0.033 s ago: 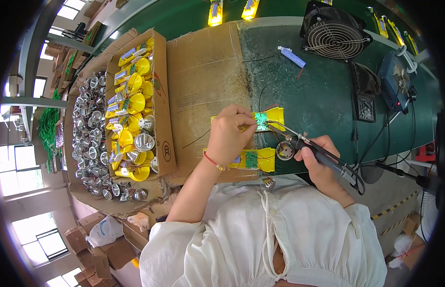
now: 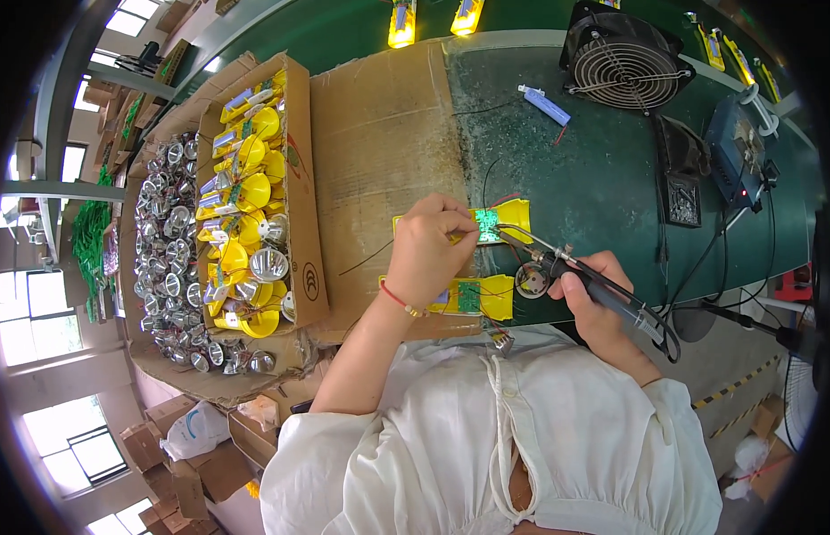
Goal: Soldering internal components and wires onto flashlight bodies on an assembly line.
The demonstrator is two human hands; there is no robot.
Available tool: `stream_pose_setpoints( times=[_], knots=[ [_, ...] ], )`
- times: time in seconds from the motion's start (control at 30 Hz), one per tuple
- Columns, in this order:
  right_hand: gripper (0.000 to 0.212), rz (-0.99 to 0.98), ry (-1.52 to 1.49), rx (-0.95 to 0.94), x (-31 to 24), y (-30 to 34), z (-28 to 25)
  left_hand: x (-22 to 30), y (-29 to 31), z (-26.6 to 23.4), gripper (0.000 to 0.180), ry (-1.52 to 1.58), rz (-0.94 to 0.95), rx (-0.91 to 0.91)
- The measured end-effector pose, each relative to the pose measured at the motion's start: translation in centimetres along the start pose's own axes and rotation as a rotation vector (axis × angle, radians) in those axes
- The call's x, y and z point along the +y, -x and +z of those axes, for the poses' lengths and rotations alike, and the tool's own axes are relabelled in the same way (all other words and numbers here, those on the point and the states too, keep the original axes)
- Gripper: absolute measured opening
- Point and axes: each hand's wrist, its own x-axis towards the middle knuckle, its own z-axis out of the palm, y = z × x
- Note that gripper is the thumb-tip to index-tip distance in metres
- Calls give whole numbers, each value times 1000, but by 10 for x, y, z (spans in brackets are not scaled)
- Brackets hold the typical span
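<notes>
Left hand (image 2: 430, 254) clenched over the near end of a yellow housing (image 2: 513, 216), pinning it flat on the green table (image 2: 593, 178) so that its small green circuit board (image 2: 487, 221) lay steady and face up. Right hand (image 2: 593, 299) wrapped around the dark handle of a soldering iron (image 2: 557, 263), held pen-style, with its thin tip angled down to the board's edge. 2nd yellow housing (image 2: 486, 299) parked just below, board likewise exposed, close at reach. Cardboard box (image 2: 294, 178) of yellow parts and shiny reflectors set to the left, beside the cardboard sheet (image 2: 379, 134) covering that end of the table. Black fan (image 2: 624, 58) stationed at the far edge, facing the work.
</notes>
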Motion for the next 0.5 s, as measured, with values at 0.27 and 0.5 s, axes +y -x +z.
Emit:
stream_pose_setpoints(
  times=[0.27,0.5],
  knots=[
    [14,-15,-24,73,4,-4,7,2,-2,6,5,-92,39,61],
    [14,-38,-34,65,7,-6,8,1,-2,9,6,-105,49,83]
  ],
)
